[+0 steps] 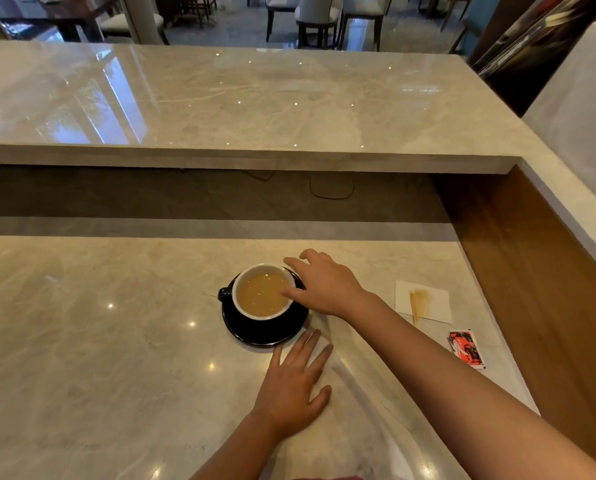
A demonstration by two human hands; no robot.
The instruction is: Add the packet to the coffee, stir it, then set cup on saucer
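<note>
A black cup (248, 315) with a white inside holds light brown coffee and sits on a black saucer (272, 334) in the middle of the marble counter; its handle points left. My right hand (324, 285) rests on the cup's right rim, thumb at the near edge and fingers spread over the far edge. My left hand (294, 382) lies flat on the counter just in front of the saucer, fingers apart, holding nothing. A red and white packet (465, 348) lies to the right. A wooden stirrer (413, 308) lies on a stained white napkin (424, 301).
A raised marble ledge (241, 157) runs across behind the work surface. A wooden side wall (532, 278) closes the right side. A thin black cable (331, 194) lies in the recess under the ledge. Chairs and tables stand beyond the counter.
</note>
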